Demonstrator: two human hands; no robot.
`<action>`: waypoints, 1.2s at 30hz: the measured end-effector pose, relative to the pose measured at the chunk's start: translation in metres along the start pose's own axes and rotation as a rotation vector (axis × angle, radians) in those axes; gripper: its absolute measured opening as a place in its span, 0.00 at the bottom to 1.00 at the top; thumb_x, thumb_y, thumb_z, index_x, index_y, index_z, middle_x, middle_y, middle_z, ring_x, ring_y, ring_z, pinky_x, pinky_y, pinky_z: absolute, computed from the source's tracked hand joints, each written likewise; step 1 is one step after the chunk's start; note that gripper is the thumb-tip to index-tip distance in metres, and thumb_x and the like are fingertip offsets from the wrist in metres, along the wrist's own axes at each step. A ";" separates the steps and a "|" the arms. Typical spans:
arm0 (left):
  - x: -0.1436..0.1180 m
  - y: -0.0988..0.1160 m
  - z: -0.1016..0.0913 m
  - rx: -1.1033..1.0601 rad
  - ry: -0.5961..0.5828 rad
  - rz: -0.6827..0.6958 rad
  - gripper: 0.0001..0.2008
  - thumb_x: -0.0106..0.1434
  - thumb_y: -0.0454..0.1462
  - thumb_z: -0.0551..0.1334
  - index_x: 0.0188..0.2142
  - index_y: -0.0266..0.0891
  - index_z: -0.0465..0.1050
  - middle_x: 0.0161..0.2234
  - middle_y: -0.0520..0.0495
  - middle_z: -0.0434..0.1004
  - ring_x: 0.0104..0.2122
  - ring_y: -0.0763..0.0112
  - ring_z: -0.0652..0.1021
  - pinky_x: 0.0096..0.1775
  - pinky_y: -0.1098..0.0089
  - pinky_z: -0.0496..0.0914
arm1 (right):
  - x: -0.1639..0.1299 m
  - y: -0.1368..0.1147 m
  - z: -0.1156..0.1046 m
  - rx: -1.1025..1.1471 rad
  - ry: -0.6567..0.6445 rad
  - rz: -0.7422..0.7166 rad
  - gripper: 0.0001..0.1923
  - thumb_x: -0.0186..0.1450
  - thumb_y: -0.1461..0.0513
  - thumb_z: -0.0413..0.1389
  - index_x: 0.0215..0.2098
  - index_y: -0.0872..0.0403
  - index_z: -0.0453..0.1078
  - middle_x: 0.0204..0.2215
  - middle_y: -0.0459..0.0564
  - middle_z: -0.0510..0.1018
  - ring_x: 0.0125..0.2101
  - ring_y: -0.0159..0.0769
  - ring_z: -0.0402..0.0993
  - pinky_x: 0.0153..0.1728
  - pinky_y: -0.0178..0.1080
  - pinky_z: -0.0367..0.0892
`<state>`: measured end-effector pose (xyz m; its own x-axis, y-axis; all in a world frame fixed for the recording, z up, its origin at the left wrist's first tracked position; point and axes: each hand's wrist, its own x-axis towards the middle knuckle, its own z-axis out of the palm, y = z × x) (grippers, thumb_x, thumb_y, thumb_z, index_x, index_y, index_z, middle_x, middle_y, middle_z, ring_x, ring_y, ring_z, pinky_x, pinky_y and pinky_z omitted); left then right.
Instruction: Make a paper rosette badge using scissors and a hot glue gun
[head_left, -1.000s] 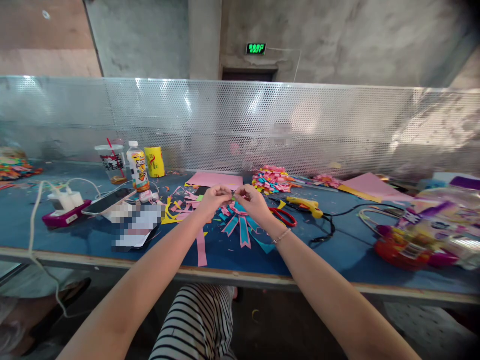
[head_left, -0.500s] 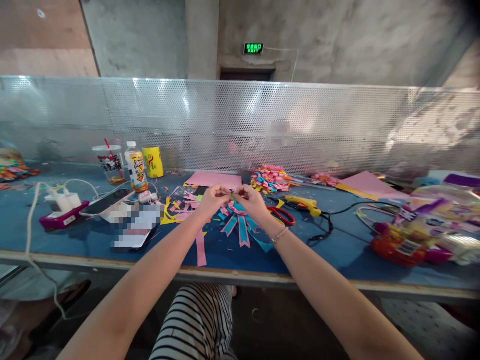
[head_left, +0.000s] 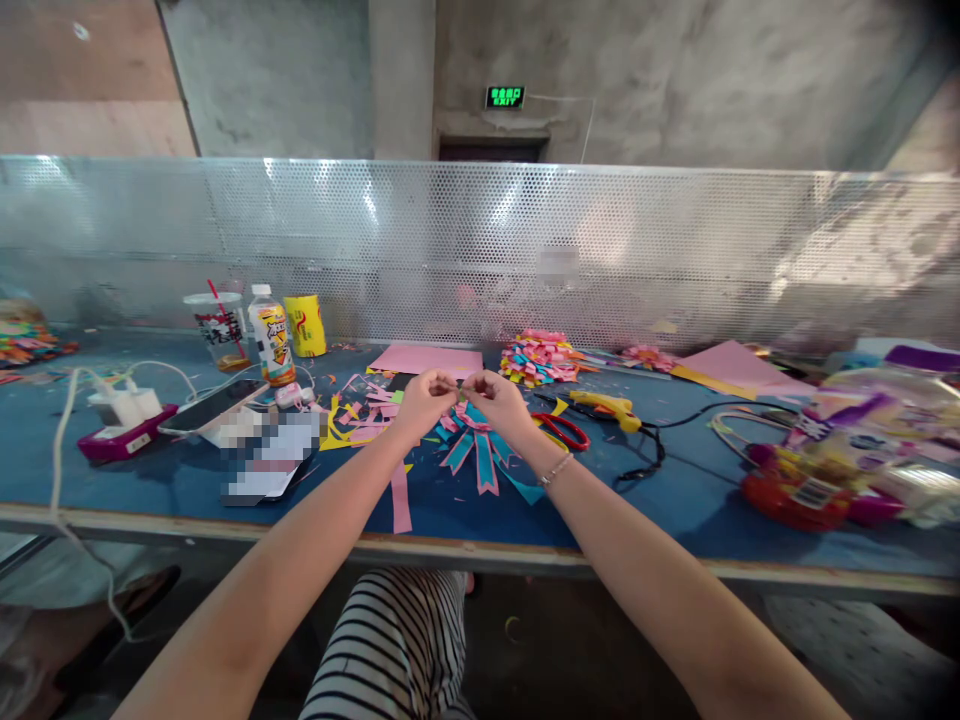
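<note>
— What do the two hands hold?
— The left hand (head_left: pixel 422 396) and the right hand (head_left: pixel 501 400) both pinch one small paper strip (head_left: pixel 459 390) between closed fingertips, just above the pink and blue paper rosette (head_left: pixel 480 440) on the blue table (head_left: pixel 637 505).
— What lies near?
— Red scissors (head_left: pixel 562 430) just beside the right wrist; a yellow glue gun (head_left: pixel 606 406) behind them.

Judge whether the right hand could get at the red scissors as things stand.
Probably yes: the red scissors lie in the open on the table just beside the right hand, nothing between. But that hand is pinching a small paper piece with the left hand.
</note>
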<state>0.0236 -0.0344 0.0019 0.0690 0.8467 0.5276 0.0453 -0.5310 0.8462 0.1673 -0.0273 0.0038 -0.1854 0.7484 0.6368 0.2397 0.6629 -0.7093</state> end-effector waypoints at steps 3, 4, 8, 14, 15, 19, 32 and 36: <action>0.001 -0.001 0.000 0.000 0.008 -0.031 0.06 0.44 0.31 0.61 0.26 0.36 0.67 0.22 0.53 0.69 0.21 0.77 0.70 0.26 0.75 0.62 | 0.001 0.002 0.000 0.016 -0.001 0.028 0.06 0.52 0.60 0.56 0.26 0.54 0.66 0.21 0.44 0.69 0.23 0.29 0.65 0.25 0.34 0.62; 0.001 -0.001 0.000 0.001 0.014 -0.036 0.06 0.44 0.31 0.61 0.26 0.36 0.67 0.21 0.53 0.69 0.21 0.76 0.70 0.26 0.75 0.62 | 0.001 0.002 0.001 0.035 -0.004 0.039 0.06 0.51 0.60 0.56 0.25 0.55 0.66 0.21 0.44 0.69 0.23 0.29 0.65 0.25 0.33 0.62; 0.002 -0.004 -0.001 0.000 0.038 -0.054 0.08 0.44 0.32 0.62 0.27 0.36 0.67 0.22 0.52 0.70 0.23 0.75 0.71 0.27 0.74 0.63 | 0.002 0.006 0.002 0.132 -0.028 0.117 0.07 0.51 0.60 0.56 0.27 0.55 0.66 0.22 0.44 0.70 0.23 0.28 0.66 0.24 0.33 0.64; 0.003 -0.004 -0.003 -0.030 0.026 -0.065 0.10 0.44 0.32 0.61 0.29 0.37 0.66 0.23 0.52 0.70 0.23 0.76 0.71 0.27 0.74 0.63 | 0.002 0.006 -0.001 0.040 -0.045 0.048 0.07 0.53 0.62 0.53 0.31 0.54 0.69 0.27 0.47 0.74 0.27 0.31 0.69 0.30 0.36 0.66; 0.003 -0.003 -0.003 -0.044 0.020 -0.064 0.10 0.45 0.32 0.61 0.30 0.37 0.65 0.23 0.53 0.70 0.22 0.76 0.71 0.26 0.74 0.63 | 0.002 0.004 -0.001 -0.007 -0.043 0.004 0.07 0.54 0.63 0.53 0.31 0.54 0.70 0.28 0.47 0.74 0.29 0.31 0.70 0.32 0.37 0.66; 0.003 -0.002 -0.004 -0.082 0.003 -0.065 0.10 0.45 0.31 0.60 0.31 0.37 0.65 0.23 0.54 0.70 0.22 0.76 0.71 0.26 0.74 0.64 | 0.000 -0.003 -0.004 -0.163 -0.040 -0.122 0.09 0.56 0.65 0.52 0.33 0.53 0.72 0.32 0.48 0.75 0.31 0.32 0.71 0.34 0.37 0.66; 0.000 0.003 -0.005 -0.399 -0.050 -0.246 0.08 0.43 0.29 0.60 0.26 0.36 0.64 0.19 0.56 0.65 0.18 0.79 0.69 0.24 0.75 0.63 | -0.002 -0.001 -0.008 -0.327 -0.128 -0.344 0.12 0.59 0.67 0.52 0.38 0.51 0.73 0.33 0.50 0.75 0.34 0.33 0.71 0.34 0.36 0.68; 0.001 0.003 -0.007 -0.505 -0.108 -0.331 0.09 0.43 0.28 0.60 0.26 0.36 0.64 0.18 0.55 0.66 0.18 0.79 0.69 0.24 0.75 0.64 | -0.002 -0.001 -0.009 -0.333 -0.128 -0.371 0.12 0.59 0.67 0.51 0.39 0.51 0.73 0.33 0.50 0.76 0.34 0.33 0.71 0.34 0.36 0.68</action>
<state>0.0165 -0.0345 0.0053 0.2336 0.9416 0.2424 -0.3948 -0.1360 0.9087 0.1759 -0.0301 0.0061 -0.4257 0.4743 0.7706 0.4220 0.8574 -0.2945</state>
